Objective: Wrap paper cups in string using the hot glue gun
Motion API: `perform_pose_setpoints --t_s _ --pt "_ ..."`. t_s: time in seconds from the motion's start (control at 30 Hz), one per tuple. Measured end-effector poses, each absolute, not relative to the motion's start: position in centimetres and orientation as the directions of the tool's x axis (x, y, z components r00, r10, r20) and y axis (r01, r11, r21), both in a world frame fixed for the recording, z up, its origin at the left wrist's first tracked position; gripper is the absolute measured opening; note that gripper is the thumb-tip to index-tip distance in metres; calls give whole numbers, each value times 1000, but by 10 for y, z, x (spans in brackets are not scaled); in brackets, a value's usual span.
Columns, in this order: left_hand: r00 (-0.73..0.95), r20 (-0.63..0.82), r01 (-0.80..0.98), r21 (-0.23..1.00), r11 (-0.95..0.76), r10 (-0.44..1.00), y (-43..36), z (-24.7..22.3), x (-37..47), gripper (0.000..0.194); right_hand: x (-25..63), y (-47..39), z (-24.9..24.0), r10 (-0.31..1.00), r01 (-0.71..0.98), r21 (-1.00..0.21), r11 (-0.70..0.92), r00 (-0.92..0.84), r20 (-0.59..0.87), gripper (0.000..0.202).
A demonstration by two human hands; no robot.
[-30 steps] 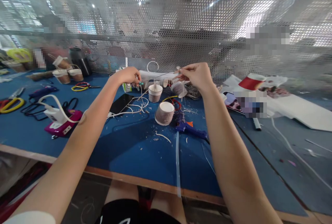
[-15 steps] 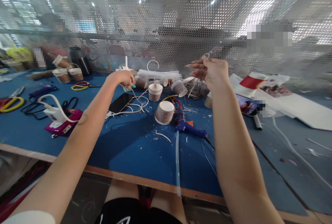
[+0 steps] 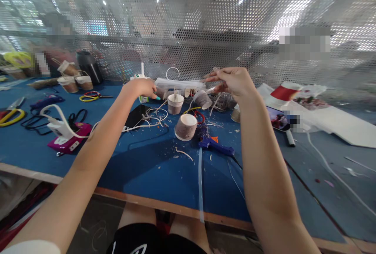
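Observation:
My left hand (image 3: 143,88) reaches over the back of the blue table, fingers curled together and a teal nail showing. What they pinch is too small to make out; loops of thin white cord (image 3: 160,120) lie just below. My right hand (image 3: 232,82) is raised at the back right, fingertips closed on a blurred, thin white cord (image 3: 216,68). Between the hands stands a twine-wrapped paper cup (image 3: 175,105) with a stick in it. Closer to me, another wrapped cup (image 3: 186,127) rests upside down, beside a blue glue gun (image 3: 216,145) with a long clear glue stick (image 3: 201,187).
A black phone (image 3: 135,116) lies under my left wrist. Farther left are a purple power strip (image 3: 70,141), scissors (image 3: 13,115) and small basket-like cups (image 3: 68,84). On the right are a lit phone (image 3: 277,120) and a white board (image 3: 346,122). Perforated metal screen (image 3: 188,19) stands behind.
My right hand has shifted slightly left and its fingers point more toward the middle. My left hand has moved a little to the right. The cups and glue gun stay put.

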State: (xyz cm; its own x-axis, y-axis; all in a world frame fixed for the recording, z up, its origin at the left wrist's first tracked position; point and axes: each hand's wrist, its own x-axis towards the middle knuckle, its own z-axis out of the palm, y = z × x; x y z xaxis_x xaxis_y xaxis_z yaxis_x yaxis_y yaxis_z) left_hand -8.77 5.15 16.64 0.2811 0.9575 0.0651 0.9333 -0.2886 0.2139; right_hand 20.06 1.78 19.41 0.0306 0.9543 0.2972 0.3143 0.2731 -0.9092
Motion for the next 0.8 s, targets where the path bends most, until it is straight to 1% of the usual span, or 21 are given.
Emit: perform_pose_setpoints --t_s 0.07,0.13,0.2,0.27,0.33,0.37,0.43,0.5,0.53,0.6,0.67,0.73,0.8 --pt "340 90 903 247 -352 936 39 171 -76 31 201 21 192 949 291 -907 303 -7 314 26" --pt "459 59 835 312 -453 886 24 173 -58 43 200 22 192 947 273 -907 320 -54 318 26" --pt "577 42 751 364 -551 815 8 169 -33 64 199 22 192 943 265 -905 332 -90 319 24" --pt "687 2 672 380 -636 727 -3 159 -8 85 198 21 193 941 252 -907 338 -97 324 24" --pt "755 -44 619 376 -689 654 -8 148 11 97 198 19 195 936 237 -906 352 -100 337 24" --pt "763 -69 619 366 -695 643 -8 143 18 97 198 18 196 932 238 -901 362 -105 347 24" --pt "766 -101 625 348 -699 635 -5 137 23 83 197 15 198 920 269 -880 391 -125 370 24" --pt "790 -101 593 378 -711 605 -1 137 20 70 196 11 201 912 335 -849 409 -124 391 23" --pt "806 -94 567 408 -716 585 2 138 17 66 196 10 202 913 382 -832 402 -106 393 22" --pt "821 -105 542 452 -708 561 7 141 9 63 194 8 203 924 496 -795 350 -45 379 17" --pt "803 -158 577 451 -681 575 10 143 3 59 192 8 202 937 598 -760 257 39 347 5" --pt "773 -179 618 431 -658 608 13 143 0 57 190 10 199 945 617 -765 187 99 311 17" --pt "752 -136 634 414 -653 645 15 142 -1 58 187 14 195 957 534 -827 175 104 269 25"
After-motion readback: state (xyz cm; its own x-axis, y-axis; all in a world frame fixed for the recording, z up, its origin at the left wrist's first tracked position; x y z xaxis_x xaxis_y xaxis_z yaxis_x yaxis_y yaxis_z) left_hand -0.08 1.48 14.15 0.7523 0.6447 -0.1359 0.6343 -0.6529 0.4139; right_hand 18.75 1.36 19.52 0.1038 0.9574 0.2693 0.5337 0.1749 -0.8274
